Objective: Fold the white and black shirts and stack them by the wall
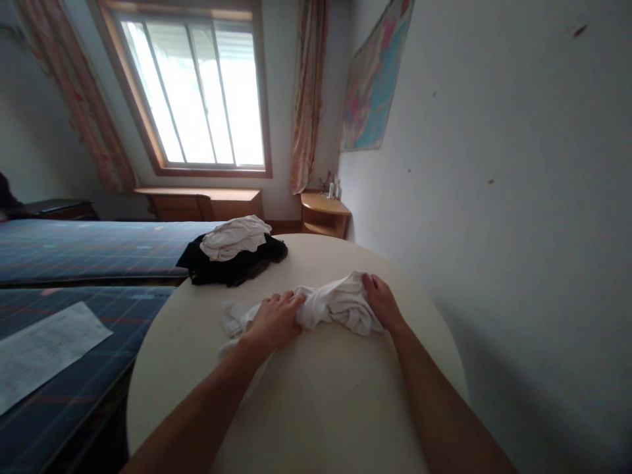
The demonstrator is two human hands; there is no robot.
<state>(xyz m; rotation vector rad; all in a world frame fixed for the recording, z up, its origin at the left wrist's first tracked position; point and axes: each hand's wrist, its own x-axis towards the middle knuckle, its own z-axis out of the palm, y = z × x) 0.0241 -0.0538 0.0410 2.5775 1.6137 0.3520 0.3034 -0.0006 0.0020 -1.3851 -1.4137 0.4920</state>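
A crumpled white garment (333, 304) lies bunched across the round cream table (326, 401); its exact kind is hidden by the folds. My left hand (277, 321) is closed over its left part, with the fingers gripping the cloth from above. At the other end my right hand (381, 299) pinches the fabric between thumb and fingers. Some loose white cloth trails out to the left beyond my left hand. Farther back on the table sits a pile of clothes, with a white garment (237, 237) on top of black clothing (232, 268).
Beds with blue plaid mattresses (99, 250) stand to the left, one bearing a printed sheet (47, 349). A white wall (523, 217) rises close on the right. Behind the table are a wooden corner shelf (326, 205) and a low desk (207, 196) under the window.
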